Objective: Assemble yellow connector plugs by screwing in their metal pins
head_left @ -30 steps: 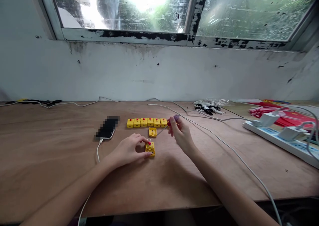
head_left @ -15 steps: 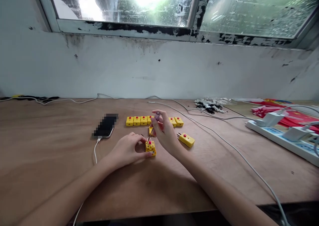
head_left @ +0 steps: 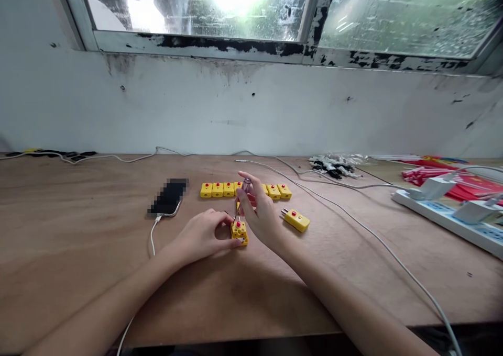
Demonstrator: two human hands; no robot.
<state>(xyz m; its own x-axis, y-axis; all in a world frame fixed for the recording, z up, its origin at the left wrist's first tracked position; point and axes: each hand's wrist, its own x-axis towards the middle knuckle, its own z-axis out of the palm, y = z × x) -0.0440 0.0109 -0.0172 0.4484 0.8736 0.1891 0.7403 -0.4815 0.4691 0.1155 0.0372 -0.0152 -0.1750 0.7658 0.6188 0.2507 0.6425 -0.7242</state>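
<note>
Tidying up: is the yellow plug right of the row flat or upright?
Flat: the yellow plug lies on the plywood bench, red dot up, metal pins pointing sideways.

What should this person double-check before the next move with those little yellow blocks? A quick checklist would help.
Left hand gripping the yellow connector: ok.
Right hand holding the small screwdriver: ok.
Screwdriver tip seated in the yellow connector: cannot tell, too small to see.
Loose two-pin connector lying clear of both hands: ok.
Phone lying clear of the left hand: ok.
</note>
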